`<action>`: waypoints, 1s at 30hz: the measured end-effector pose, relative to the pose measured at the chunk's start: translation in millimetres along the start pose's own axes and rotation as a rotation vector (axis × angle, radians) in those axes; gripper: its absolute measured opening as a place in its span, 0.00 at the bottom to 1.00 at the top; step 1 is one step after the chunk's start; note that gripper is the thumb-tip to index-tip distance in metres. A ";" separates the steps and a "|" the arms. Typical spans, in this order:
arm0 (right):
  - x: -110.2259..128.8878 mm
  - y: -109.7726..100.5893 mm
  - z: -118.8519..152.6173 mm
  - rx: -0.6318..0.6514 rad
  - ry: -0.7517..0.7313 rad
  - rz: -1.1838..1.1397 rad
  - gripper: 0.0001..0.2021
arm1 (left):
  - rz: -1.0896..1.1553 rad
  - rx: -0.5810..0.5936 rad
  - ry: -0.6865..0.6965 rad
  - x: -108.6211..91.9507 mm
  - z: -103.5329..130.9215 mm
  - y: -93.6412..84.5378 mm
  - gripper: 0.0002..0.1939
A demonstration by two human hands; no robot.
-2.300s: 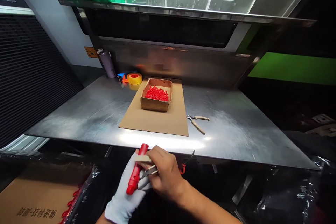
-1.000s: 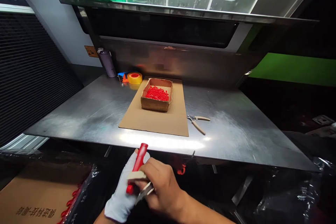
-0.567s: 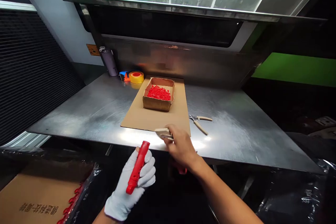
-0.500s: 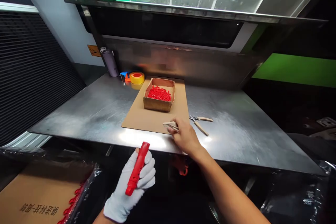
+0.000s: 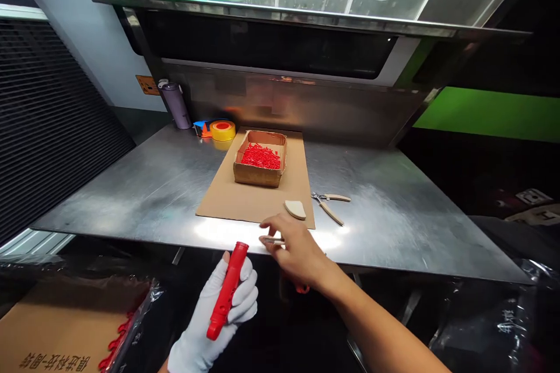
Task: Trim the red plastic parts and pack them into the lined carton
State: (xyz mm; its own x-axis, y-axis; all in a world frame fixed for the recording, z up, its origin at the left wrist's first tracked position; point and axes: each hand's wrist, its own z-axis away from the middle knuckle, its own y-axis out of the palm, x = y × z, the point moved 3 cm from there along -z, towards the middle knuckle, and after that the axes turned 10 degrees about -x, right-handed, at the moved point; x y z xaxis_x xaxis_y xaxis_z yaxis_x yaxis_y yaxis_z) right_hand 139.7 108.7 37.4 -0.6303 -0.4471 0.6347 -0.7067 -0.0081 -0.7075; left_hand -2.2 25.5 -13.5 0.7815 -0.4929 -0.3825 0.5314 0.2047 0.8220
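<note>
My left hand (image 5: 219,309), in a white glove, is wrapped round a red tube-shaped part (image 5: 228,291) with small holes, below the table's front edge. My bare right hand (image 5: 293,247) pinches a thin, light-coloured tool (image 5: 274,240) over the table edge, most of it hidden by the fingers. Just beyond that hand, a pale wedge-shaped pad (image 5: 295,209) lies on the cardboard sheet (image 5: 236,201). An open cardboard box (image 5: 257,175) with many small red pieces (image 5: 261,157) stands farther back on the sheet.
Pliers (image 5: 329,205) with beige handles lie right of the sheet on the metal table (image 5: 376,227). Yellow tape (image 5: 223,130) and a purple bottle (image 5: 175,106) stand at the back left. A lined box (image 5: 56,326) holds cardboard and red parts at the lower left.
The wedge-shaped pad has left my right hand and now lies on the cardboard. My right hand has moved left and nearer to the red part. The whole view has shifted slightly.
</note>
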 end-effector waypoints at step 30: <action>10.3 15.2 34.7 0.224 0.277 -0.831 0.07 | -1.220 -0.072 0.454 -14.4 7.6 -21.8 0.19</action>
State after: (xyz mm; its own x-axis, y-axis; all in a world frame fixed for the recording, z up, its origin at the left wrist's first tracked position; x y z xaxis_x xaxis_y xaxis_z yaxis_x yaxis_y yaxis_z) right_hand 133.6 72.9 22.4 -0.0197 0.0116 0.9997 -0.9077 -0.4195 -0.0131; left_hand -27.6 21.7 -22.8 -0.1819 -0.0671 -0.9810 0.9778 -0.1183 -0.1732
